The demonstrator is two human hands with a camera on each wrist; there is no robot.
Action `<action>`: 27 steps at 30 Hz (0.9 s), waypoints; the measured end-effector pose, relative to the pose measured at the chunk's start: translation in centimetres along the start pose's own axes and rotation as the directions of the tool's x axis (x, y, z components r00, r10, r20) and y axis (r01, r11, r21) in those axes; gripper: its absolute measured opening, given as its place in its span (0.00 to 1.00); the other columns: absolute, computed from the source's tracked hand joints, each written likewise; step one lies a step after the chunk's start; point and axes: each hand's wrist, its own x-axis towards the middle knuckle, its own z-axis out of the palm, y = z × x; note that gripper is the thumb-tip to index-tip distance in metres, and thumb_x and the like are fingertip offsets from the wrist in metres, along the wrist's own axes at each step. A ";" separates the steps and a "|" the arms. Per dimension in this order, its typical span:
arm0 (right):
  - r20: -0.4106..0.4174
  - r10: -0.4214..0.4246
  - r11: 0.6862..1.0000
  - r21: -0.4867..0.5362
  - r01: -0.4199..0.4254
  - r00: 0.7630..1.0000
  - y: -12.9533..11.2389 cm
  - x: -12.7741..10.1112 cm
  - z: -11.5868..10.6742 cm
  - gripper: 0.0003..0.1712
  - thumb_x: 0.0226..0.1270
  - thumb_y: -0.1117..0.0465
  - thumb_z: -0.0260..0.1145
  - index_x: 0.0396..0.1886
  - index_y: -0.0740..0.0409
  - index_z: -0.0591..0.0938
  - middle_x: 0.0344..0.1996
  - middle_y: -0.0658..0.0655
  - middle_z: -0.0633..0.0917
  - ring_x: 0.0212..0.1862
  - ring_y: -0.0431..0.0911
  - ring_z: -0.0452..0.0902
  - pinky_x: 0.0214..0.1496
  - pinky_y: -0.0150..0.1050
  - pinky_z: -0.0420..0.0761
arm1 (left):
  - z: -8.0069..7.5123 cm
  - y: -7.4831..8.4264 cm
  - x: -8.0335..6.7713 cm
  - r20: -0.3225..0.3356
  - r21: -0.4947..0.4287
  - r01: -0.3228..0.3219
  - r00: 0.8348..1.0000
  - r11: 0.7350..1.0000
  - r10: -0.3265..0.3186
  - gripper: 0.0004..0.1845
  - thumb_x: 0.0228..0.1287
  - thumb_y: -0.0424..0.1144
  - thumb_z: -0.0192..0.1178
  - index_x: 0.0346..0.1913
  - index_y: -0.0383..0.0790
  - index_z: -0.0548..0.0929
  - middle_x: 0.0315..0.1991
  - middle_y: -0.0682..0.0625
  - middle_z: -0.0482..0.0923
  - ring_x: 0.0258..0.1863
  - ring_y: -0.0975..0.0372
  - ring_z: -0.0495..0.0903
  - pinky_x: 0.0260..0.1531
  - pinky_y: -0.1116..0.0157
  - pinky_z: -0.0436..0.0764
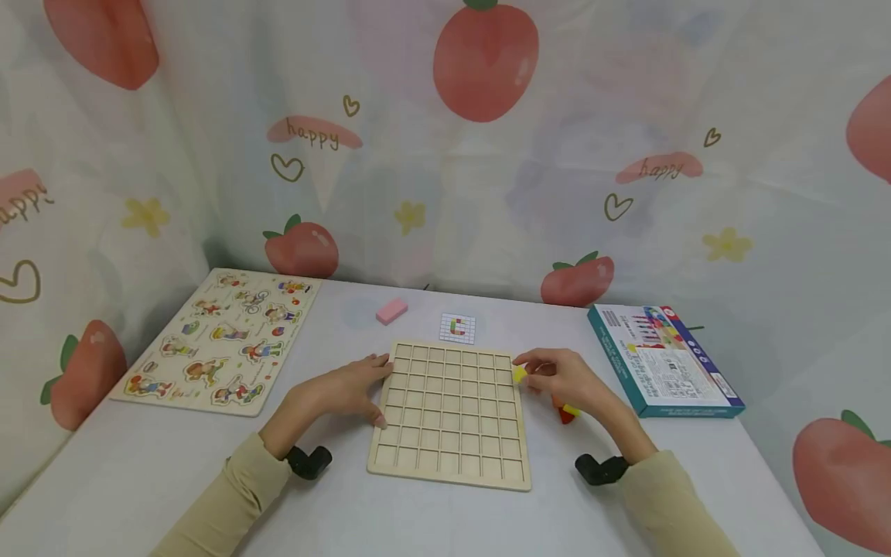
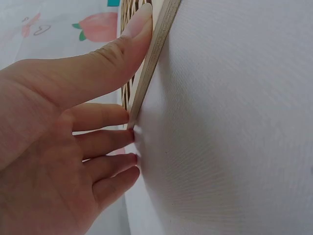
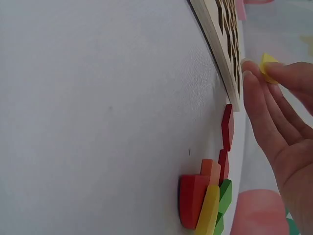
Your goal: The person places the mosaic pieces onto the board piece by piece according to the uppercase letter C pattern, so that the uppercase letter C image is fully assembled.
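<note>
A wooden grid board [image 1: 452,480] with square cells lies flat in the middle of the table. My left hand [image 1: 346,389] rests along its left edge, thumb and fingers spread apart. In the left wrist view the thumb [image 2: 110,56] lies on the rim and the fingertips touch the side near the far corner. Between thumb and fingers, my right hand [image 1: 565,377] pinches a small yellow block [image 3: 268,67], held close over the board's upper right edge. Beside the board, partly hidden under the right hand in the head view, lie a red block [image 3: 192,201] and several other coloured blocks.
A small pattern card [image 1: 457,329] and a pink block [image 1: 392,312] lie behind the board. To the left is a wooden picture puzzle [image 1: 230,331]; a teal-edged flat box [image 1: 661,363] sits at right. A fruit-print curtain hangs behind the table.
</note>
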 end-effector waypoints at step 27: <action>0.104 -0.083 0.996 0.050 0.078 0.991 -2.4 4.7 3.2 0.14 0.69 0.61 0.71 0.52 0.56 0.88 0.36 0.52 0.88 0.38 0.44 0.81 0.43 0.36 0.81 | -0.4 -0.1 -0.1 0.017 -0.003 0.011 1.000 1.000 -0.011 0.51 0.56 0.45 0.78 0.80 0.39 0.63 0.83 0.44 0.51 0.84 0.48 0.46 0.80 0.45 0.52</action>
